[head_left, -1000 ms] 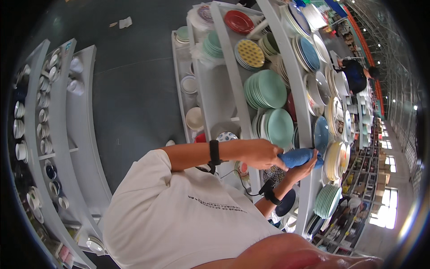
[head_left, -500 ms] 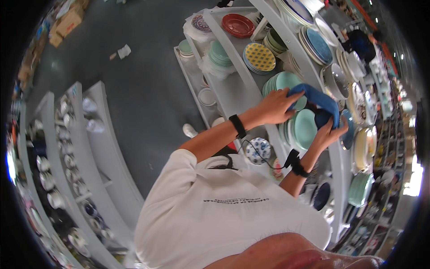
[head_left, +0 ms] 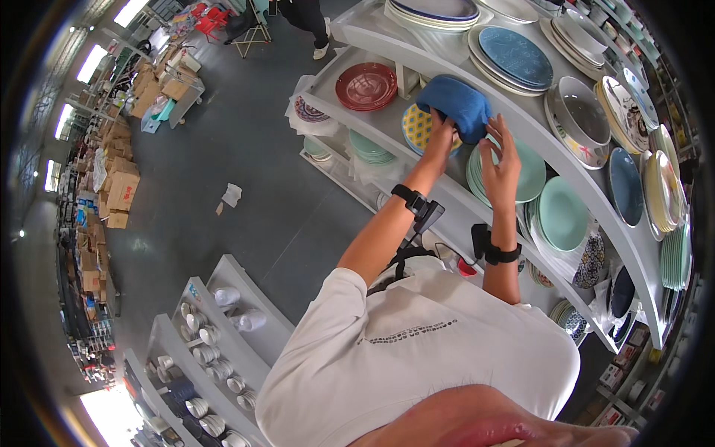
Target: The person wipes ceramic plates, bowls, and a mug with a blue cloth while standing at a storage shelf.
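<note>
The floor (head_left: 279,216) is dark grey. Windows (head_left: 91,64) (all brightly lit) line the left side. White shelves (head_left: 262,349) stand at lower left.

Pale tiered shelf (head_left: 357,31), red plates (head_left: 366,86), yellow-patterned plates (head_left: 420,130), green plates (head_left: 564,214)

So the cloth (head_left: 463,106) is in the left hand (head_left: 443,132), right hand (head_left: 503,165) just beside it, plates (head_left: 564,214) on the shelves (head_left: 365,33) beyond. Another rack (head_left: 257,299) lower left, boxes (head_left: 123,186) far left, paper scrap (head_left: 232,195) on the floor (head_left: 175,242).
</note>
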Demonstrator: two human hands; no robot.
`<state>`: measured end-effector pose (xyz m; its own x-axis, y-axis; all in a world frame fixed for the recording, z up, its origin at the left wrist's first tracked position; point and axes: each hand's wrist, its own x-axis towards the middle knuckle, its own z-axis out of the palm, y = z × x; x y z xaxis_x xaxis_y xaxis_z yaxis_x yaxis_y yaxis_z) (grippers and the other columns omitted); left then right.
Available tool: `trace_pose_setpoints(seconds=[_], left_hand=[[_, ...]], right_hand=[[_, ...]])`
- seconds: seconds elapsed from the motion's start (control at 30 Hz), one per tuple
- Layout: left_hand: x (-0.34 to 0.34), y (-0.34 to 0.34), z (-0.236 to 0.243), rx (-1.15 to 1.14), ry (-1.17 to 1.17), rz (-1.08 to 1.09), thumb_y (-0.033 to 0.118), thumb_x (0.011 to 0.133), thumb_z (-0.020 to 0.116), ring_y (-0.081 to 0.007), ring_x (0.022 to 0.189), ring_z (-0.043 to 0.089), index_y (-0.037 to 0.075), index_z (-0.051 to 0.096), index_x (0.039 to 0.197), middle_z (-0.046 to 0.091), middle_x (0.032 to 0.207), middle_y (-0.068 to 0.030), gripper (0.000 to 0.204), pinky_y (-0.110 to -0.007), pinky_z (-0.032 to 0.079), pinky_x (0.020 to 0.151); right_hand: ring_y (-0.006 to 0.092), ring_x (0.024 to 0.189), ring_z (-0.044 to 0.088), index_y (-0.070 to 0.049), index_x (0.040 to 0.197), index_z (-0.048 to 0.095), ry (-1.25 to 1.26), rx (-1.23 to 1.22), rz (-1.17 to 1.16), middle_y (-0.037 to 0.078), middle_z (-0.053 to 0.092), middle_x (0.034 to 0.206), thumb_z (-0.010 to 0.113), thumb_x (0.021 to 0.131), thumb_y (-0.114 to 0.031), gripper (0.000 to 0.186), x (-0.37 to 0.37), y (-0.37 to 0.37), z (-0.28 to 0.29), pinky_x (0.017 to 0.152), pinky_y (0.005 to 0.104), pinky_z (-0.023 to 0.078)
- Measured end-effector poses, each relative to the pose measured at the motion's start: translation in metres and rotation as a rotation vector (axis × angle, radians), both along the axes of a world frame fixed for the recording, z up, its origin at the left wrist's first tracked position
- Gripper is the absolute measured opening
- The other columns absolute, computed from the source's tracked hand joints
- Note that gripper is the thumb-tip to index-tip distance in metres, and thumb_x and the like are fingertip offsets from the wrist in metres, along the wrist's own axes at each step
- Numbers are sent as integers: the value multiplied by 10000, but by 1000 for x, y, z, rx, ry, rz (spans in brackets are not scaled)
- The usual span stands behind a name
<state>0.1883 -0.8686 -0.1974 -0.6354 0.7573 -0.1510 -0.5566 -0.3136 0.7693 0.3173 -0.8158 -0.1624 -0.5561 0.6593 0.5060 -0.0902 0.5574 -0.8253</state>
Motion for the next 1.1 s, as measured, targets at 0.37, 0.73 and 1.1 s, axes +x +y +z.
trace_pose_setpoints(seconds=[0.37, 0.73, 1.1], left_hand=[[-63, -36, -6, 282, -111, -138, 606, 1019, 290, -215, 1198, 585, 106, 478, 1392, 595, 1303, -64, 651, -413, 461, 1039], [-39, -22, -4, 33, 43, -409, 396, 967, 636, -204, 1243, 530, 119, 289, 1507, 496, 1359, -70, 700, -397, 448, 1029], [-150, 18, -60, 118, 476, -9, 385, 1016, 540, -202, 1017, 626, 58, 552, 1266, 631, 1091, -66, 411, -354, 498, 883]], right_hand=[[449, 1143, 570, -187, 1485, 451, -315, 396, 165, 247, 479, 1381, 594, 870, 52, 675, -74, -61, -13, 906, 444, 519], [433, 1144, 554, 33, 1459, 393, -354, 163, -111, 264, 476, 1280, 656, 864, -3, 652, -40, -47, -33, 941, 467, 479], [427, 1170, 548, 6, 1389, 505, -330, 791, -348, 259, 534, 1269, 625, 894, -168, 538, -184, -68, 46, 1025, 485, 444]])
